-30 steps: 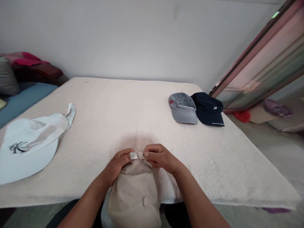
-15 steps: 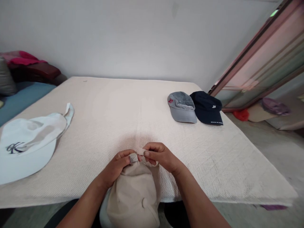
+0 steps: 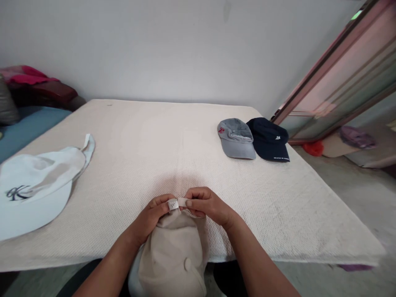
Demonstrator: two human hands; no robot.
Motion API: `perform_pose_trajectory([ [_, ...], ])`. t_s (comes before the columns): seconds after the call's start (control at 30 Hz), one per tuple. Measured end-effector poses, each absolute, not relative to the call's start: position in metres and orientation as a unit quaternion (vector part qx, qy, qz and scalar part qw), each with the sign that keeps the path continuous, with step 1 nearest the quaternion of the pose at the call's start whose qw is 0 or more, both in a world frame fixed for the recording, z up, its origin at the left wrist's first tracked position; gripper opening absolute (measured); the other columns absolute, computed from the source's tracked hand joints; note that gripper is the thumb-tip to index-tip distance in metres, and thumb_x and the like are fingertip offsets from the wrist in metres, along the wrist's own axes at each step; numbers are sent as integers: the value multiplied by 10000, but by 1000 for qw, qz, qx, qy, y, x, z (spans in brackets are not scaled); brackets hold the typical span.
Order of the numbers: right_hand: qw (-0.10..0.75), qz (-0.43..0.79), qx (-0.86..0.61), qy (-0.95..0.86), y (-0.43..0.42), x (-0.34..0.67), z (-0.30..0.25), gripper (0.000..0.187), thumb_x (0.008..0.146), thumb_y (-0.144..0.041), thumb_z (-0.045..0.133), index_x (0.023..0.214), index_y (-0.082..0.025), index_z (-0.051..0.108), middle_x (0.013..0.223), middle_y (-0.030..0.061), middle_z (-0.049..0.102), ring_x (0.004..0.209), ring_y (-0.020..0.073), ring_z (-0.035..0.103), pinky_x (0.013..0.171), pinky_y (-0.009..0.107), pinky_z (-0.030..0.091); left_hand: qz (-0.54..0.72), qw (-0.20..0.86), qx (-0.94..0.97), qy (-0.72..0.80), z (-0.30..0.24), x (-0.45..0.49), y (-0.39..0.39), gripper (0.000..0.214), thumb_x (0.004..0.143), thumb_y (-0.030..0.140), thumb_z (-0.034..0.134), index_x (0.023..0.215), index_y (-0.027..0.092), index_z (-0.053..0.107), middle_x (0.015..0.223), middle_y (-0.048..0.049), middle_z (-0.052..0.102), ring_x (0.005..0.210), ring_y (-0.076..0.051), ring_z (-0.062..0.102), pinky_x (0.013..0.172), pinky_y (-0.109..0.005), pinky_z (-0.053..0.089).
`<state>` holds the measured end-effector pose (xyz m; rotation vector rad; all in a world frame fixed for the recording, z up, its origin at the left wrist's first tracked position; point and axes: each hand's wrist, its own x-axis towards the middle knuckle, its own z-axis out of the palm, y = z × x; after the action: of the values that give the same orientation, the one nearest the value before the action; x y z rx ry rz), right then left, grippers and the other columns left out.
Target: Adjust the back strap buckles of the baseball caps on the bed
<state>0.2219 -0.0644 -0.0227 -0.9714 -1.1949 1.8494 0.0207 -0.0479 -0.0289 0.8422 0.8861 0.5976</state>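
A beige cap (image 3: 173, 251) lies at the table's near edge with its crown toward me and its back strap facing away. My left hand (image 3: 156, 214) is closed on the strap's metal buckle (image 3: 173, 204), thumb pressed at its left side. Between the thumb and fingers of my right hand (image 3: 207, 204) is pinched the beige strap (image 3: 182, 202), whose end meets the buckle. Whether the strap's tip has passed into the buckle I cannot tell. The cap's brim is mostly hidden below the crown.
A white cap (image 3: 37, 185) with a dark monogram rests on the left of the cloth-covered table (image 3: 139, 144). At the right back, a grey cap (image 3: 236, 140) sits against a navy cap (image 3: 269, 140). A wall (image 3: 173, 49) rises behind the table.
My right hand has brought the strap level and close against the buckle, where it was tilted before. The left hand keeps its hold on the buckle.
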Motion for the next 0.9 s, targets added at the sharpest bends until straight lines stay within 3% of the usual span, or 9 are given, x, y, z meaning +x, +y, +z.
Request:
perform_pose_trajectory([
  [0.47,314,688,-400,-517,-65,225,-24,202,783,-332,641,699,-152,603,519,-65,412,471,51,302,439,197,205,236,736,494,399,-24,20,-46,174,784,280,554,699,157,645,574,18,475,530,-109,371,499,-213,279],
  [0.9,292,670,-417,-540,-65,227,-23,233,775,-346,645,668,-150,577,560,-55,423,513,59,314,467,206,218,205,778,461,374,-29,17,-47,146,782,302,627,760,158,626,589,36,460,509,-77,346,486,-194,241],
])
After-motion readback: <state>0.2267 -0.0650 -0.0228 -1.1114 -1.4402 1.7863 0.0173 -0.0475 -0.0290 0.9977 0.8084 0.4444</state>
